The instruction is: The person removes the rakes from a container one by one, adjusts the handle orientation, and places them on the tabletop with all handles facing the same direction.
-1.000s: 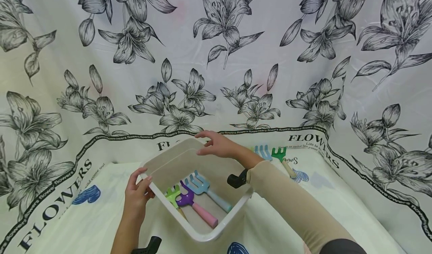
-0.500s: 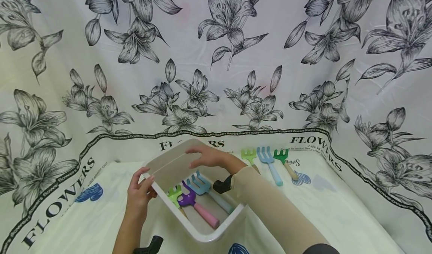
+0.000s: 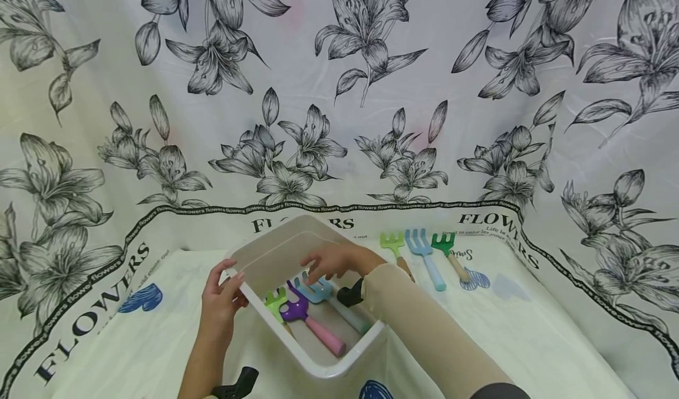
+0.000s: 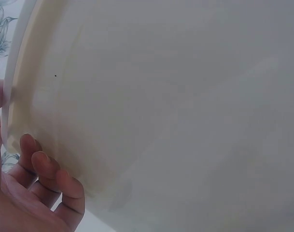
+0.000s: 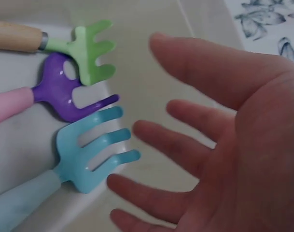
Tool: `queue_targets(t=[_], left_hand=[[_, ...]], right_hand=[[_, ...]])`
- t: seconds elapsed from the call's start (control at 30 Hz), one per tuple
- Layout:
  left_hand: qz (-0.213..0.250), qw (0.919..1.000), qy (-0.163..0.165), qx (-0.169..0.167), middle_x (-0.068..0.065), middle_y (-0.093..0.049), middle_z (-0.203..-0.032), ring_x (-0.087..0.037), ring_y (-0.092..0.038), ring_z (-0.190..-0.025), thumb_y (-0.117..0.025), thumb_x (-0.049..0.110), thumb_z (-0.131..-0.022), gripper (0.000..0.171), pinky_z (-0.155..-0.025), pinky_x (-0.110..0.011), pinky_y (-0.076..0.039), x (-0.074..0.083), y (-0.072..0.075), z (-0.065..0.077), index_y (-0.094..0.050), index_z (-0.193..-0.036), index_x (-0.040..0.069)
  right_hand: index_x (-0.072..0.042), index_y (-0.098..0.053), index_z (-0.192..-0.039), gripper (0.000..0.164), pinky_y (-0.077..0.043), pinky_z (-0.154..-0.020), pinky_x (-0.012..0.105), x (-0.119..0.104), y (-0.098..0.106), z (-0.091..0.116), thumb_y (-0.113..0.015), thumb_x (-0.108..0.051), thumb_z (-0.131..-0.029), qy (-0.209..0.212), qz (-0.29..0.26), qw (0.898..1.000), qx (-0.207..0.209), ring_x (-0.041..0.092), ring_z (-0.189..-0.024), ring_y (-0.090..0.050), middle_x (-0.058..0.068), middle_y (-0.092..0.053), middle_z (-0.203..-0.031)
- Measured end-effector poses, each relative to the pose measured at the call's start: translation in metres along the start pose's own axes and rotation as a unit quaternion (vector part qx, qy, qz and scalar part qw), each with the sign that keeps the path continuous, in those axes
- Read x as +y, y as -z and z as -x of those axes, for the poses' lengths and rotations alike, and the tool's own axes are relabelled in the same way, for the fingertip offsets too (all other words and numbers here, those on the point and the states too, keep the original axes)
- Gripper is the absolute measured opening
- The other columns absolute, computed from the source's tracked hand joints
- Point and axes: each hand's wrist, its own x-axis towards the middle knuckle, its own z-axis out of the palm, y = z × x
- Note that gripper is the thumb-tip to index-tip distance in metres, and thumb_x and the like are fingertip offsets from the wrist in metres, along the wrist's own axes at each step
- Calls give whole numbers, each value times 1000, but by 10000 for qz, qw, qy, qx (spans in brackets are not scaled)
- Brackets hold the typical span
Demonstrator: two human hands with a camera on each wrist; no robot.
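My left hand (image 3: 221, 296) grips the left rim of a white plastic bin (image 3: 297, 352), thumb over the edge and fingers against the outer wall in the left wrist view. The bin tilts toward me. Inside lie a light green rake with a wooden handle (image 5: 91, 53), a purple fork with a pink handle (image 5: 60, 92) and a light blue fork (image 5: 84, 150). My right hand (image 3: 334, 260) reaches into the bin, fingers spread and holding nothing. Its fingertips (image 5: 120, 183) are right beside the light blue fork's tines in the right wrist view.
On the cloth-covered table (image 3: 530, 334) behind and right of the bin lie another light green rake (image 3: 392, 241), a blue fork (image 3: 424, 251) and a dark green rake (image 3: 445, 249). A flower-printed curtain (image 3: 339, 151) rises behind and at both sides.
My right hand has moved from above the bin's far rim down into the bin, toward the light blue fork. The left hand keeps its grip on the rim.
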Motion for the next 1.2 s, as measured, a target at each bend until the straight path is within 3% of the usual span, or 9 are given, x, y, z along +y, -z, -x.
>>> queue_targets(t=[0.27,0.4,0.67,0.97,1.2], left_hand=[[-53,10000,51,26,2,-62,-81,-14,-52,-67,-56,23,-100,39,-62,-24,-46,1,-1,0,-41,-135,15],[-68,9999,110,47,1,-63,-82,-14,-53,-68,-56,25,-100,39,-64,-25,-47,2,0,0,-41,-135,17],[-42,9999,81,63,-1,-64,-84,-13,-53,-67,-57,25,-100,39,-63,-25,-47,2,2,-1,-42,-135,17],[-144,9998,133,47,-1,-65,-88,-14,-53,-68,-59,29,-98,41,-64,-24,-47,1,-1,0,-42,-135,19],[-202,9993,246,175,-4,-65,-94,-15,-53,-70,-60,30,-98,42,-66,-24,-48,3,-1,1,-43,-136,21]], right_hand=[[-17,-48,-142,60,-39,-99,57,4,-5,3,-70,-33,-88,-819,75,9954,-482,42,-118,-53,7,-49,-140],[-16,-47,-144,63,-38,-98,58,5,-6,5,-70,-34,-88,-973,70,9936,-571,43,-117,-53,6,-47,-142],[-12,-43,-146,65,-37,-99,57,8,-8,1,-67,-33,-90,-1182,75,9863,-1144,48,-115,-51,8,-61,-123],[-14,-45,-144,58,-39,-100,53,15,-14,-5,-65,-31,-92,-1416,223,9787,-1468,48,-115,-52,9,-64,-118],[-12,-42,-145,62,-36,-104,50,11,-18,-7,-67,-26,-90,-1612,257,9704,-1780,33,-126,-47,9,-63,-116]])
